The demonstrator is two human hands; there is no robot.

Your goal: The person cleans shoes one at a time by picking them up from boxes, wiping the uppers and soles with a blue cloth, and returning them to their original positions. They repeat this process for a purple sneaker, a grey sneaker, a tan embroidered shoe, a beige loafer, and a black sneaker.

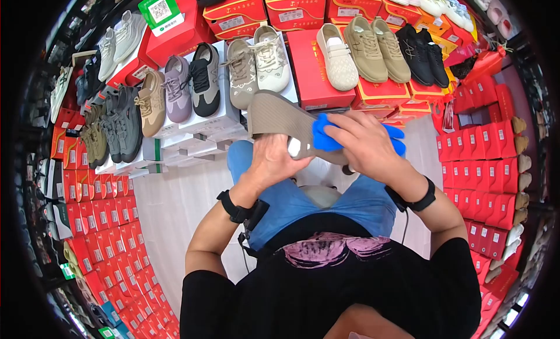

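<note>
My left hand is wrapped round the side of a shoe, which is tilted with its grey-brown textured sole turned up. A bit of white shows beside my left fingers. My right hand presses a bright blue cloth against the sole, and more of the cloth sticks out past the far side of that hand. The shoe's upper is mostly hidden beneath the sole and my hands. Both hands are above my lap, just in front of the displayed shoes.
Ahead, pairs and single shoes, among them a cream slip-on and khaki lace-ups, stand on red and white boxes. Stacks of red shoeboxes rise at left and right. A green QR-code sign stands at the back left.
</note>
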